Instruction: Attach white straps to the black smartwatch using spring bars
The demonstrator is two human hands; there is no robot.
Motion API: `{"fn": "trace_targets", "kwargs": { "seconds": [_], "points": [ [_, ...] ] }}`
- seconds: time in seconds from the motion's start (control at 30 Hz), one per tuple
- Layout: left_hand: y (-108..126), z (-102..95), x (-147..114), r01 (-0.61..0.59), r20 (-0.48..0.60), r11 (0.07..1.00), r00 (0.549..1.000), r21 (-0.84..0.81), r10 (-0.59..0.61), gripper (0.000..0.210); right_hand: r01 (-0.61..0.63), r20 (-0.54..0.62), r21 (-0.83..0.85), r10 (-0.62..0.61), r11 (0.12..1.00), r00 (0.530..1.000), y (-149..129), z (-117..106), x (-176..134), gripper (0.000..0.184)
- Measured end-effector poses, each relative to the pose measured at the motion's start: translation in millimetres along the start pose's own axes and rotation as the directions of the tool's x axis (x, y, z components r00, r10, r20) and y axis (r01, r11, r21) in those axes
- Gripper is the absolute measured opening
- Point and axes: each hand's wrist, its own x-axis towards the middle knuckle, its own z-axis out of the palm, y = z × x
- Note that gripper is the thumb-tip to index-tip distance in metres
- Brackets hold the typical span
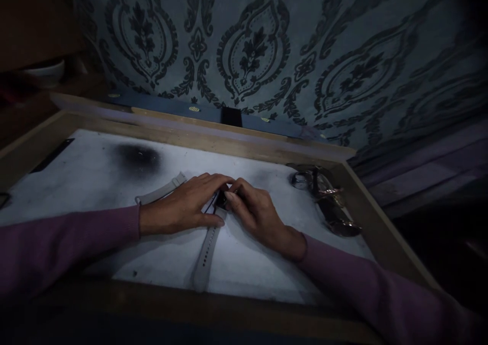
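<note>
One watch [220, 200] is pinched by the right hand [259, 211] and half-encircled by the left hand [186, 205] (grip cannot be confirmed) — its strap [207, 253] laid lengthwise bodyward.

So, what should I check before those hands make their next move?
1. Both hands at the watch, left hand and right hand: ok.
2. Lower strap fully seated on the watch: cannot tell, too dark.
3. Other strap piece near the left hand: ok.
4. Eyewear clear of both hands: ok.
5. Good light: not ok, the scene is dim.
</note>
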Motion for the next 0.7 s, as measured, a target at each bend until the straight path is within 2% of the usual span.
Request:
{"fn": "trace_targets", "kwargs": {
  "seconds": [0.1,0.2,0.4,0.5,0.7],
  "points": [
    [0,0.0,0,0.000,-0.003,1.000,1.000,-0.009,0.000,0.058,-0.178,-0.043,0.202,0.190,0.963,0.981,2,-1,2,0.021],
    [1,-0.3,-1,-0.002,-0.010,1.000,1.000,-0.029,0.002,0.049,-0.249,-0.083,0.288,0.283,0.925,0.955,5,-2,4,0.030],
    [8,-4.5,-2,0.053,0.019,0.998,0.998,-0.037,-0.052,0.030,-0.251,-0.083,0.282,0.284,0.926,0.955,6,-2,5,0.034],
    [11,-7.5,-2,0.031,0.015,1.000,0.999,0.002,-0.031,0.011,-0.241,-0.083,0.235,0.267,0.941,0.960,4,-3,5,0.030],
    [13,-9.9,-6,-0.067,0.083,0.993,0.995,0.092,0.059,0.028,-0.175,-0.113,0.126,0.189,0.976,0.975,2,-5,6,0.026]
  ]
}}
